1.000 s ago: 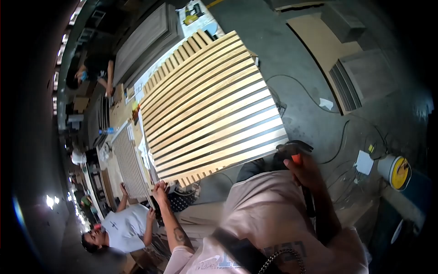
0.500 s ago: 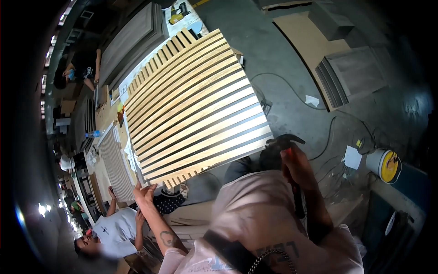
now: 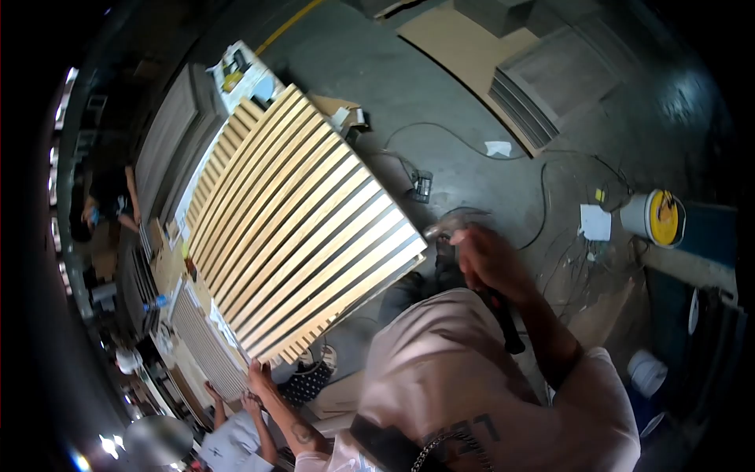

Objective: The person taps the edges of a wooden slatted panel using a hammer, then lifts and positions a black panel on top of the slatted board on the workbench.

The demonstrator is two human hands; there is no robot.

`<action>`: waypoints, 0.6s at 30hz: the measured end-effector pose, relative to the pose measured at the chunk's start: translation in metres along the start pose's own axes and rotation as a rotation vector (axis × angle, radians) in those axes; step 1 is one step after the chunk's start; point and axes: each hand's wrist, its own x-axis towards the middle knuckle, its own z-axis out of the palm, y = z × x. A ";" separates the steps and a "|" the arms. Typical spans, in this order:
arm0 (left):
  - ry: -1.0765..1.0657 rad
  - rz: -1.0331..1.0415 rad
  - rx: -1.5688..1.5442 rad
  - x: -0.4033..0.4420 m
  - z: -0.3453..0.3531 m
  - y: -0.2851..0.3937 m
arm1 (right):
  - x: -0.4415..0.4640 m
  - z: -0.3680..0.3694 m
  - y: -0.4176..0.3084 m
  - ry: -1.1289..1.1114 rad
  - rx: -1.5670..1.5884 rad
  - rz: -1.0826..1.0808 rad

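A slatted wooden panel, pale strips with dark gaps between them, lies across the bench in front of me. Its near right corner reaches towards my right hand. My left hand grips the panel's near left corner; its fingers are partly hidden at the edge. In my right hand is a hammer, its metal head beside the panel's right corner and its dark handle running back under my forearm. Another slatted layer shows beneath the panel along its far left edge.
A co-worker in a light shirt stands at lower left by another slatted panel. Another person in dark clothes is further off. Grey boards are stacked at upper right. Cables and a yellow-lidded bucket are on the right.
My view has turned, so the panel appears lower and further left. The hammer head has moved left and slightly up in view, close to the panel's corner. My left hand stays at its corner.
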 end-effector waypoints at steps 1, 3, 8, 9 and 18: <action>0.021 -0.007 0.042 0.000 0.003 0.000 | -0.003 0.002 -0.003 -0.029 -0.068 0.011; 0.056 -0.028 0.100 -0.004 0.007 0.001 | 0.001 0.004 0.001 -0.076 -0.003 0.015; 0.103 -0.047 0.175 -0.008 0.010 0.007 | 0.000 -0.003 0.003 0.091 0.167 -0.056; 0.107 -0.050 0.182 -0.009 0.009 0.007 | 0.001 -0.003 0.002 0.113 0.164 -0.041; 0.100 -0.045 0.227 -0.007 0.013 0.017 | 0.012 -0.003 0.007 0.059 0.137 -0.119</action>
